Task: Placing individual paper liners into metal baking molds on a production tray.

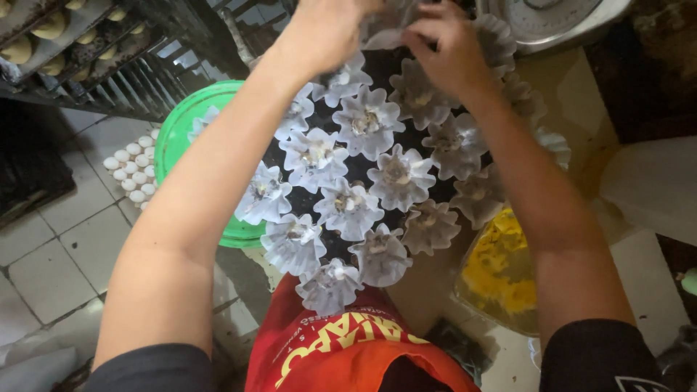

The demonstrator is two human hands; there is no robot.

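Observation:
A dark baking tray (363, 168) slants across the middle, filled with several white fluted paper cups (397, 175), most with a little filling inside. My left hand (325, 30) reaches to the tray's far end, fingers bent over a paper cup (385, 33) at the top edge. My right hand (444, 45) meets it there, fingertips pinching the same cup area. Both forearms stretch over the tray.
A green plastic tub (181, 123) sits under the tray's left side. A tray of white eggs (134, 168) rests on the tiled floor. A rack with dough pieces (43, 33) stands top left. A bag of yellow crumbs (501, 268) lies right; a scale (552, 18) sits top right.

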